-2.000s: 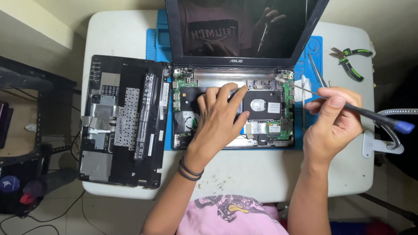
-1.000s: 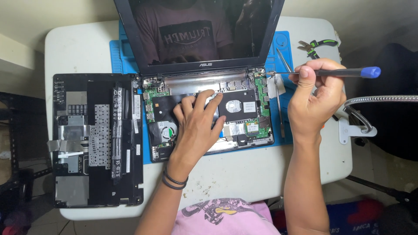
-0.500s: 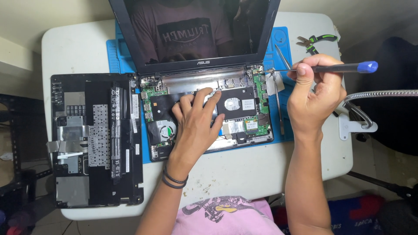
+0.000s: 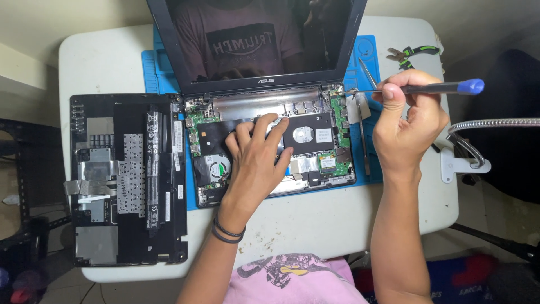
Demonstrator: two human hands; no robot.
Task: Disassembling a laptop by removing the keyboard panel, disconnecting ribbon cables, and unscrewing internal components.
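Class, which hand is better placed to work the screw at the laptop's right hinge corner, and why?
Probably the right hand: it holds the screwdriver, tip at that corner. The left hand lies flat on the open laptop base.

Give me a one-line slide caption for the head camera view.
Left hand rests flat on an opened laptop while the right hand holds a screwdriver at its top right corner.

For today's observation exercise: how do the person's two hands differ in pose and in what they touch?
The left hand lies flat, fingers spread, on the opened laptop base; the right hand is raised and curled. The left hand holds nothing; the right hand grips a blue-tipped screwdriver. Both are bare.
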